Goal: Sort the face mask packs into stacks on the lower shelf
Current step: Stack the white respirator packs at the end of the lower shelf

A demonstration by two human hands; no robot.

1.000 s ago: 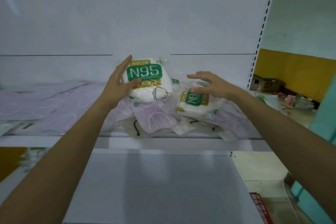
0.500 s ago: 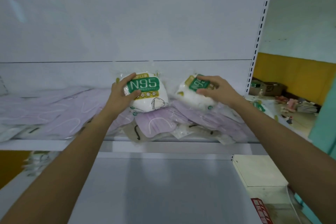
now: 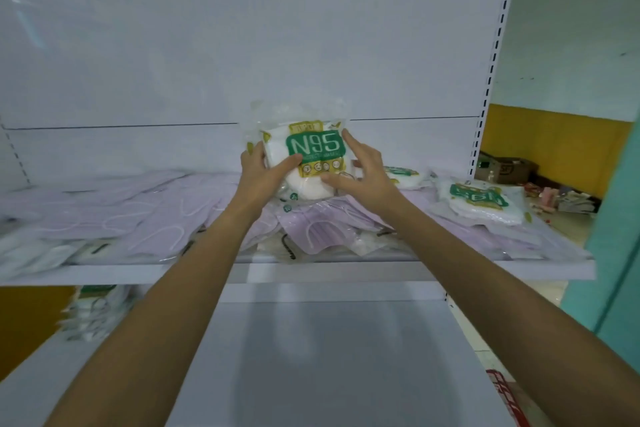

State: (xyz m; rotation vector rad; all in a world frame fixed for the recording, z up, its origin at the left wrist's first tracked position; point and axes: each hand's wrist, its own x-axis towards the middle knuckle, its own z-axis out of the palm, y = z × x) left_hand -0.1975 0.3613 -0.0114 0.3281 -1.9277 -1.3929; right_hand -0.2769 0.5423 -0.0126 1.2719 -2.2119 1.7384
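Note:
A white N95 mask pack [image 3: 313, 152] with a green label is held upright above the upper shelf [image 3: 311, 270]. My left hand [image 3: 263, 177] grips its left side with the thumb across the front. My right hand [image 3: 360, 173] holds its right edge and lower front. Purple mask packs [image 3: 156, 222] lie spread across the upper shelf. Two more N95 packs lie flat to the right, one [image 3: 481, 201] near the shelf's right end and one [image 3: 403, 173] behind my right hand. The lower shelf [image 3: 329, 357] is below my forearms, with a pile of white packs [image 3: 93, 312] at its far left.
A perforated shelf upright [image 3: 491, 62] runs up the right side. Beyond it are a yellow wall and cardboard boxes [image 3: 505, 170] on the floor. A red object [image 3: 509, 399] shows at the lower right. A teal surface [image 3: 616, 253] stands at the far right.
My right hand let go of the second N95 pack, which now lies at the shelf's right, and came over to the pack in my left hand. Both hands now hold that pack.

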